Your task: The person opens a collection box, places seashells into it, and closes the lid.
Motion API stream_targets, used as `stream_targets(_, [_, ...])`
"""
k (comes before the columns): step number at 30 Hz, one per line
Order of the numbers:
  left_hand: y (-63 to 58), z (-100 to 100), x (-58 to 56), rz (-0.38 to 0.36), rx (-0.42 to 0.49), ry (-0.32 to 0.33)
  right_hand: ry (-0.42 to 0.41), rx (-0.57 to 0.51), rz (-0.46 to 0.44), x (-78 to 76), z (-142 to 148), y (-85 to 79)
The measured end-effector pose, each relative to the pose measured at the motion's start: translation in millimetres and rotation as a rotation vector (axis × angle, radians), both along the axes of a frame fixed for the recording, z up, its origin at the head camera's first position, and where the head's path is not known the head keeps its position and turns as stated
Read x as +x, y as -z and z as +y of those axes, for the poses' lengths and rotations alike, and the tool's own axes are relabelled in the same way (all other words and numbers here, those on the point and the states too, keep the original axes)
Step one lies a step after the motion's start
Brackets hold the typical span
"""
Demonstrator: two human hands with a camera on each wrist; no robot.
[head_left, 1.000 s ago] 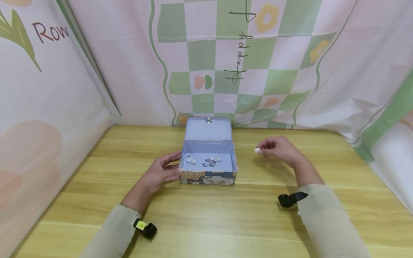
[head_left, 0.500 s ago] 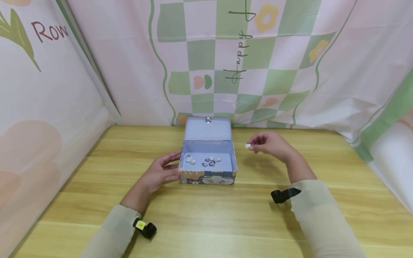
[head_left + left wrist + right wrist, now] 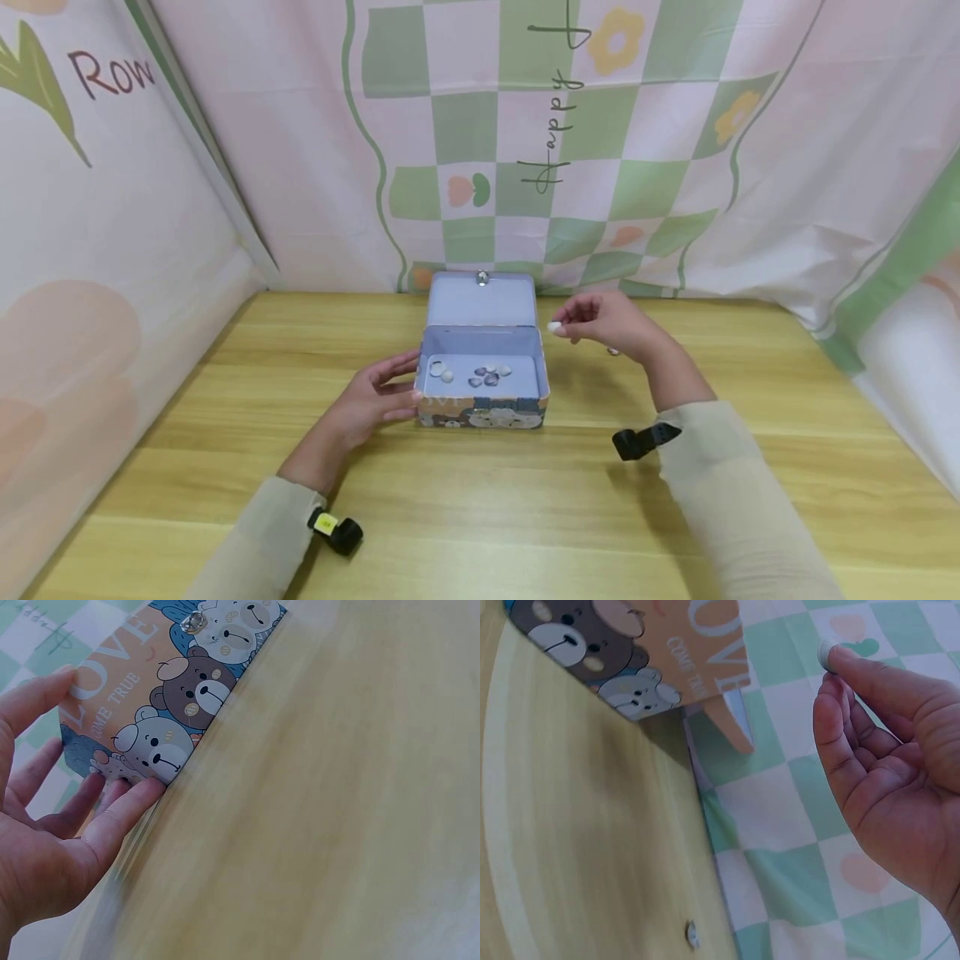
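A tin box (image 3: 517, 417) with cartoon bears and "LOVE" on its outside stands with its hinged lid (image 3: 482, 302) up. Inside, several small white and purple seashells (image 3: 491, 379) lie on the lilac bottom. My left hand (image 3: 369, 400) touches the box's left side; in the left wrist view its fairly straight fingers (image 3: 124, 814) rest against the printed tin (image 3: 199, 690). Just right of the lid, above the table, my right hand (image 3: 611, 325) pinches a white seashell (image 3: 554, 327) between thumb and fingertips. The right wrist view shows this shell's edge (image 3: 826, 655) at the thumb tip.
One more small shell (image 3: 613, 352) lies on the wooden table (image 3: 480, 508) beneath the right hand, partly hidden by it. A checked curtain (image 3: 525, 125) hangs along the table's back edge, and a printed cloth (image 3: 112, 250) hangs at the left.
My right hand has moved left and away from me with the white seashell, toward the box. The shell on the table has come into sight. My left hand stays at the box.
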State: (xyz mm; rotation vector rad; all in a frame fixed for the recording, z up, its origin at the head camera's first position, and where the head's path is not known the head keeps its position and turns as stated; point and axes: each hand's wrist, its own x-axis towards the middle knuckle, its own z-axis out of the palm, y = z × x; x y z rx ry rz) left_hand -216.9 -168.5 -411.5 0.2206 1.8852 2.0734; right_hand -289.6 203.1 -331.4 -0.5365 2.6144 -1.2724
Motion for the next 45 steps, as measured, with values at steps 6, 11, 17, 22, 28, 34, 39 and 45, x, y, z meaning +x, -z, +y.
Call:
stream_targets(6, [0.6,0.2,-0.1,0.000,0.003,0.001,-0.020,-0.013,-0.001,-3.0,-11.0,-6.9])
stream_targets(11, [-0.2,1.0,0.1,-0.004,0.002,0.001,-0.054,-0.029,0.012,-4.8,-21.4,-12.7])
stream_targets(17, [-0.1,1.2,0.5,-0.003,0.002,-0.001,-0.090,-0.020,0.029,-7.1,-35.6,-21.0])
stream_targets(22, [0.3,0.6,0.6,0.003,0.002,0.008,-0.118,-0.015,0.013,-8.2,-47.3,-27.4])
stream_targets(28, [-0.2,0.8,0.2,-0.002,0.000,0.006,-0.188,0.060,0.027,-11.0,-65.4,-32.1])
stream_targets(34, [0.2,-0.2,-1.0,0.003,0.002,0.008,-0.256,0.122,0.020,-15.8,-85.2,-37.4])
stream_targets(39, [-0.3,-0.1,-0.7,0.001,0.012,0.011,-0.328,0.151,-0.009,-18.4,-99.9,-38.2])
stream_targets(45, [-0.7,-0.1,-0.1,-0.004,0.011,0.006,-0.430,0.220,0.010,-20.3,-118.0,-28.3])
